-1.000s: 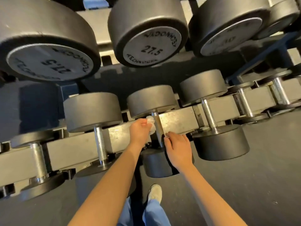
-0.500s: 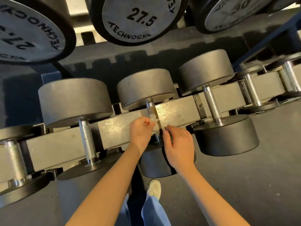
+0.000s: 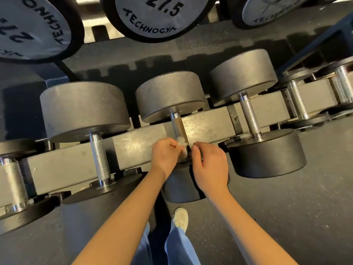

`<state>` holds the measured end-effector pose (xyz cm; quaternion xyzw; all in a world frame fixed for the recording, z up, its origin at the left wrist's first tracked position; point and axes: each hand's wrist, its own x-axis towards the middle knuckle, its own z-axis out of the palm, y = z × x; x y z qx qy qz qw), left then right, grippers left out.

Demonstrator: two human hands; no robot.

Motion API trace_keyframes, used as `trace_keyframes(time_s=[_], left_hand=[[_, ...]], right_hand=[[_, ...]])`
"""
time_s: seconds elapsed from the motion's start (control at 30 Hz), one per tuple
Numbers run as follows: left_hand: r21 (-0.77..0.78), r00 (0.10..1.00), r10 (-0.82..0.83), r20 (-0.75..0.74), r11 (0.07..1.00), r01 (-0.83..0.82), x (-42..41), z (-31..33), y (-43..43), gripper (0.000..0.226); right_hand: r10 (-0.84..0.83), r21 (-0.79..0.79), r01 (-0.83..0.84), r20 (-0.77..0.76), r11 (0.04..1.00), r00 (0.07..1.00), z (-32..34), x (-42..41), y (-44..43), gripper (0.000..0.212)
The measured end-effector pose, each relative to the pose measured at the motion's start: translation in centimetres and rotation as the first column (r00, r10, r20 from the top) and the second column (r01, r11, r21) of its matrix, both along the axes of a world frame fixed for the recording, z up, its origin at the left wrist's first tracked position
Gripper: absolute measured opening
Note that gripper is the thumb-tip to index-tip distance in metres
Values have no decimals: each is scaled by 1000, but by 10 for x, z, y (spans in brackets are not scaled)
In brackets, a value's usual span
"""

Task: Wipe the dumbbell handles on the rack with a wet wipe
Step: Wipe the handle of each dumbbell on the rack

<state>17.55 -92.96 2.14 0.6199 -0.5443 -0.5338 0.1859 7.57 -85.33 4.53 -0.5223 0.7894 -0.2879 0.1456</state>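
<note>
A grey dumbbell [image 3: 170,94] lies across the lower rack rail [image 3: 137,142] at the centre, and its steel handle [image 3: 176,125] is partly hidden by my hands. My left hand [image 3: 165,155] pinches a crumpled white wet wipe [image 3: 181,143] against the left side of the handle's near end. On the other side of that handle sits my right hand [image 3: 209,165], fingers curled, fingertips at the handle by the near weight head. How firmly it grips is hidden.
More dumbbells lie on the same rail: one to the left [image 3: 82,109], one to the right [image 3: 244,77], smaller ones at far right [image 3: 298,100] and far left [image 3: 11,176]. Large 27.5 dumbbell ends [image 3: 154,16] hang overhead on the upper tier. Dark rubber floor [image 3: 277,217] lies below.
The wipe and my left hand slid down the handle from near the far head toward the near end. The view moved closer and lower; my right hand stayed at the handle's near end.
</note>
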Motion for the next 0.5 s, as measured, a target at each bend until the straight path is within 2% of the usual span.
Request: trace_keyframes(time_s=[0.07,0.2,0.27,0.43,0.5], left_hand=[[2,1000,-11,8,1000,11,2,3,-8,20],[-23,981,165,-103,985,-168,-2,10,-20,13],[-32,978,183,-101,982,-187,-3,5,-16,18],[70,1000,-7,-23,997,8,5,0,3,19],[91,997,-72,-41,993,76,10,3,1,18]], right_hand=[[-5,-28,5,-1,1000,1000,1,0,2,37],[-7,-54,8,19,999,1000,1,0,1,35],[-3,-66,4,12,998,1000,1,0,1,35],[31,-14,-32,-55,999,998,1,-1,0,35],[67,28,-65,-80,997,995,3,-1,0,35]])
